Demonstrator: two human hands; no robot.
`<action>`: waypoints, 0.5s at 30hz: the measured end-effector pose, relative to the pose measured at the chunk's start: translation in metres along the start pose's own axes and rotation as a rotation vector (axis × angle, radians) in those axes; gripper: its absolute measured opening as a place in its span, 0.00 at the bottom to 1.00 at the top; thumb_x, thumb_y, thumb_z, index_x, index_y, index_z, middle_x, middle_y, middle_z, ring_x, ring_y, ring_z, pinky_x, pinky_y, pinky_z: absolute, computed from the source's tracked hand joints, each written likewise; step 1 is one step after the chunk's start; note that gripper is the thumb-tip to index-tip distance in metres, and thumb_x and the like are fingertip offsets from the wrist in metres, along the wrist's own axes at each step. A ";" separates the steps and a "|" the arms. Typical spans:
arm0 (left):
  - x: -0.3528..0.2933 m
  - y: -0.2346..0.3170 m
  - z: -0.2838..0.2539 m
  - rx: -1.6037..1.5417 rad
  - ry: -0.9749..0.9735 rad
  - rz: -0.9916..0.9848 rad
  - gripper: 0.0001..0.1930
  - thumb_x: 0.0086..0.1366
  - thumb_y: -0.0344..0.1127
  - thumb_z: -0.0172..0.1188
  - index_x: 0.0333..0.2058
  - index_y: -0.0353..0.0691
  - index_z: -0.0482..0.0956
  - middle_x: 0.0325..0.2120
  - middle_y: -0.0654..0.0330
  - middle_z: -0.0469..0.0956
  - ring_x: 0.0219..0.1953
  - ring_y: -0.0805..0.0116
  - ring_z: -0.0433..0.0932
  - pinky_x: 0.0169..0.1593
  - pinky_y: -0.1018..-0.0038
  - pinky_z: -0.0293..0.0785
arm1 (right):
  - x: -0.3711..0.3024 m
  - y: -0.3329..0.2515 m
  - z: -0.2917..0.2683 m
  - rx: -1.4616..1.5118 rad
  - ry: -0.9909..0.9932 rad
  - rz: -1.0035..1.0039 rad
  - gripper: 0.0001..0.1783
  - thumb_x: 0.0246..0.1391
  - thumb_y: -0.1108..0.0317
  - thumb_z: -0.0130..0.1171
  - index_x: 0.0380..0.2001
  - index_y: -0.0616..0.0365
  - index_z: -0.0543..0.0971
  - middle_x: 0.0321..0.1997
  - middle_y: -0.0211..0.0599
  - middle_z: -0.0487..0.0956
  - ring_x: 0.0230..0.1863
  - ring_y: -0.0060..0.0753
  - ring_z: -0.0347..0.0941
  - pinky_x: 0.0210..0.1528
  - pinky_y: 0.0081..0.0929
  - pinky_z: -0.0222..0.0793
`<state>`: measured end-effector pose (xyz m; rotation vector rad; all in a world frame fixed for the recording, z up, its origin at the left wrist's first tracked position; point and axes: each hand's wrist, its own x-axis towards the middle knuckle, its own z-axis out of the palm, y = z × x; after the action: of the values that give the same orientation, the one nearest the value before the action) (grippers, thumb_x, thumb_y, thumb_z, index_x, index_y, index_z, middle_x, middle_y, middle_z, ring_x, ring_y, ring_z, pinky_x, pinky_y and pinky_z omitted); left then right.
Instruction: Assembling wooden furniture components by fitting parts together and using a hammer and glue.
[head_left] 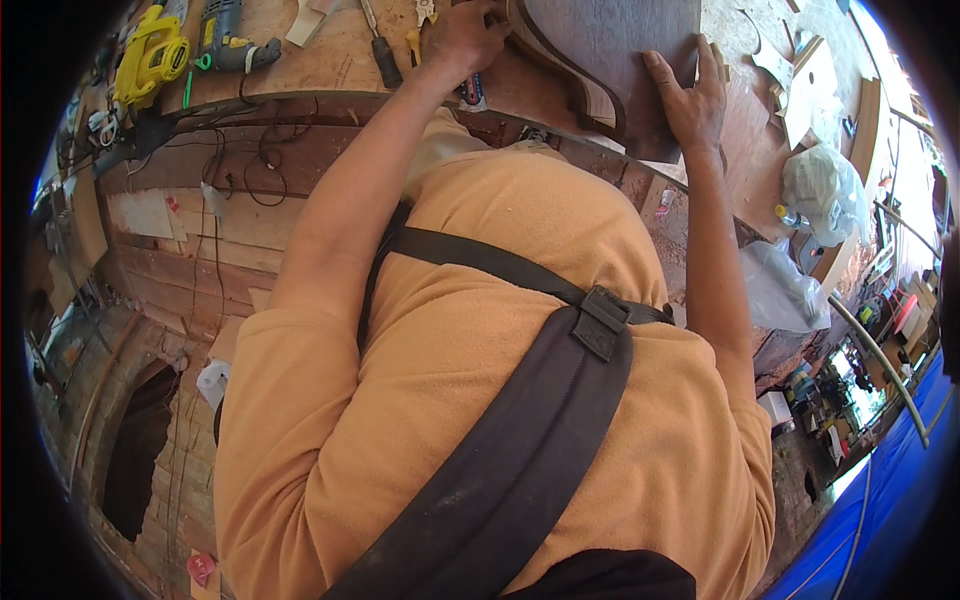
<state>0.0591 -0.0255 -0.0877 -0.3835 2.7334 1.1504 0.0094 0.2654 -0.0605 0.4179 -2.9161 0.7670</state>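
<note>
On the workbench (330,75) at the top of the view lies a dark brown wooden board (625,50) with an S-curved left edge and a paler layer along it. Beside that edge is my left hand (468,38), its fingers curled together; whatever they may hold is hidden. My right hand (690,100) rests at the board's right side, thumb on the face and fingers stretched out along the edge. Left of my left hand are a screwdriver (384,55) and a yellow-handled tool (414,42). A small red and blue tool (472,88) lies under my left wrist.
A yellow power tool (152,58) and a grey drill (238,45) lie at the bench's far left, cords hanging below. Cut pale pieces (808,90) and clear plastic bags (825,190) cover the right side. A floor opening (140,450) shows at lower left.
</note>
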 end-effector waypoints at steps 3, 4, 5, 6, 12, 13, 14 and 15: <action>0.002 0.007 0.007 -0.036 0.032 -0.091 0.17 0.60 0.39 0.60 0.43 0.34 0.82 0.40 0.44 0.81 0.45 0.47 0.80 0.50 0.60 0.76 | -0.007 0.007 -0.001 0.109 -0.012 0.099 0.53 0.45 0.37 0.69 0.63 0.64 0.65 0.66 0.62 0.64 0.67 0.58 0.60 0.67 0.44 0.59; 0.007 -0.004 0.016 -0.026 0.054 -0.087 0.17 0.59 0.38 0.59 0.43 0.34 0.82 0.40 0.43 0.81 0.45 0.47 0.80 0.50 0.59 0.75 | -0.011 0.002 -0.003 0.151 -0.040 0.122 0.54 0.44 0.37 0.70 0.64 0.65 0.65 0.66 0.61 0.64 0.67 0.58 0.60 0.66 0.43 0.60; 0.012 -0.009 0.022 -0.017 0.072 -0.078 0.17 0.59 0.38 0.58 0.44 0.34 0.82 0.41 0.43 0.81 0.46 0.47 0.80 0.50 0.59 0.75 | -0.014 -0.002 -0.006 0.189 -0.063 0.151 0.55 0.43 0.37 0.70 0.64 0.66 0.64 0.66 0.60 0.64 0.68 0.58 0.60 0.66 0.43 0.61; 0.014 -0.015 0.028 -0.014 0.070 -0.073 0.17 0.59 0.38 0.58 0.44 0.34 0.82 0.41 0.43 0.81 0.46 0.47 0.80 0.50 0.59 0.75 | -0.017 -0.004 -0.006 0.190 -0.058 0.154 0.55 0.43 0.37 0.70 0.64 0.66 0.64 0.66 0.60 0.64 0.68 0.58 0.60 0.66 0.43 0.61; 0.028 -0.027 0.042 -0.107 0.068 -0.013 0.17 0.55 0.33 0.56 0.43 0.36 0.82 0.36 0.42 0.82 0.43 0.43 0.80 0.48 0.57 0.76 | -0.036 -0.021 -0.012 0.015 0.004 -0.064 0.58 0.40 0.38 0.73 0.66 0.64 0.61 0.66 0.60 0.64 0.67 0.57 0.62 0.65 0.43 0.63; 0.027 -0.018 0.041 -0.100 0.079 -0.030 0.17 0.55 0.33 0.56 0.43 0.36 0.82 0.35 0.42 0.82 0.43 0.42 0.80 0.46 0.56 0.76 | -0.038 -0.023 -0.012 0.032 -0.001 -0.069 0.56 0.43 0.39 0.71 0.66 0.64 0.61 0.66 0.59 0.64 0.66 0.56 0.62 0.65 0.43 0.63; 0.027 -0.012 0.040 -0.094 0.091 -0.048 0.16 0.55 0.33 0.56 0.42 0.37 0.82 0.34 0.41 0.82 0.42 0.42 0.81 0.45 0.56 0.76 | -0.039 -0.023 -0.012 0.051 -0.007 -0.074 0.54 0.46 0.40 0.70 0.66 0.64 0.61 0.66 0.57 0.65 0.66 0.56 0.63 0.65 0.42 0.63; 0.029 -0.014 0.043 -0.092 0.088 -0.044 0.16 0.55 0.33 0.56 0.42 0.37 0.82 0.34 0.41 0.82 0.42 0.42 0.81 0.45 0.56 0.76 | -0.040 -0.018 -0.010 0.050 -0.004 -0.070 0.54 0.46 0.40 0.70 0.66 0.64 0.61 0.66 0.57 0.65 0.66 0.56 0.63 0.65 0.42 0.63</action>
<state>0.0372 -0.0091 -0.1335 -0.5152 2.7373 1.2804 0.0526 0.2653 -0.0497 0.5238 -2.8733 0.8319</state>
